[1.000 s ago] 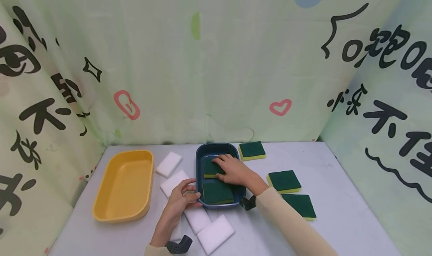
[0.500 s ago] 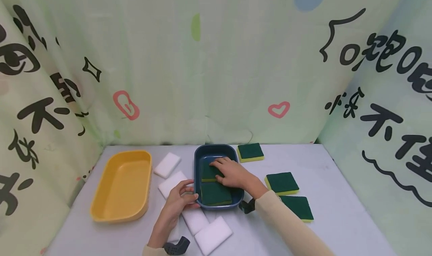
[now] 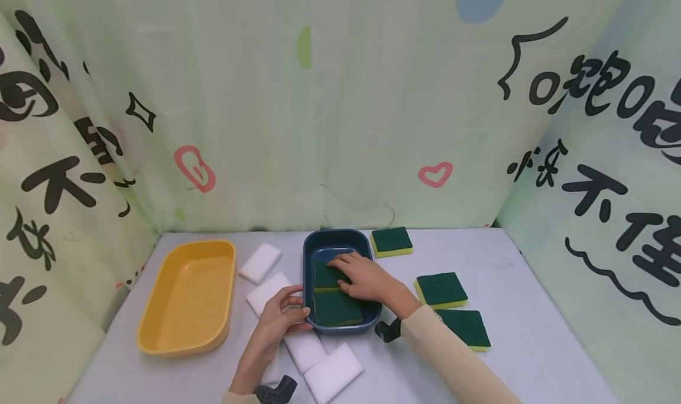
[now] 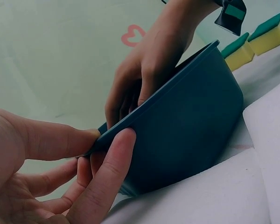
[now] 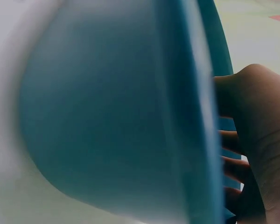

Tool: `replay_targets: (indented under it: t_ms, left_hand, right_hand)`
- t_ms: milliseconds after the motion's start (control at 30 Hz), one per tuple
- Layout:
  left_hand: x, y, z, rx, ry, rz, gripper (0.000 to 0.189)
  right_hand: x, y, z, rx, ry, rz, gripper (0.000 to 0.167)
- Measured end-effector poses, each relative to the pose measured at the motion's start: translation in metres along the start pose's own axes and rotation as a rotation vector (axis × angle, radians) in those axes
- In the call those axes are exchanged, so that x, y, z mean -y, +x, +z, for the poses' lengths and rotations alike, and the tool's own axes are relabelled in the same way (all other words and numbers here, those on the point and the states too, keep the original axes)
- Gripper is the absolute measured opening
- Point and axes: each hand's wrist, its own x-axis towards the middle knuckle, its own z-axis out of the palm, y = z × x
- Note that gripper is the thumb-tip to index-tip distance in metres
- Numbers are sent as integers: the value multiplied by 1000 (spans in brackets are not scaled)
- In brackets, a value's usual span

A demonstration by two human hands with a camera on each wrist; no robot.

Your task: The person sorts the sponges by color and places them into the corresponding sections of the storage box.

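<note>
In the head view my left hand [image 3: 278,320] pinches the left rim of a dark blue plastic tub [image 3: 343,329]. The left wrist view shows the thumb and finger of my left hand [image 4: 60,163] either side of that rim. My right hand [image 3: 367,281] reaches down into the tub, its fingers and thumb on the farther of two green-and-yellow scouring sponges [image 3: 323,277]. The nearer scouring sponge [image 3: 336,309] lies flat in front of it, green side up. In the right wrist view the tub wall [image 5: 107,116] hides the sponges and the tips of my right hand [image 5: 261,135].
A yellow tub [image 3: 186,297] stands at the left. Several white sponges [image 3: 333,373] lie around the blue tub's left and near sides. Three more scouring sponges [image 3: 440,290] lie at the right and back. A printed curtain [image 3: 340,126] hangs behind the table [image 3: 532,333].
The head view has shifted slightly, so everything sits a little further left and lower. Both hands have stayed in place on the tub rim and the farther sponge.
</note>
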Motion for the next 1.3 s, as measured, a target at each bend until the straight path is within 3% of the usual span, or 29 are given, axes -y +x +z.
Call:
replay_targets:
  t_ms: [833,1000,1300]
  left_hand:
    - [1,0,0,-3,-5,7,60]
    - [2,-1,0,-12,0,4,60]
    - [2,0,1,-13,-10,6,59]
  right_hand:
    - [2,-8,1,-7,5,-16,42]
    - [-5,-9,0,-111,39,-38,45]
    - [-31,-13,-3,-373,260,24,46]
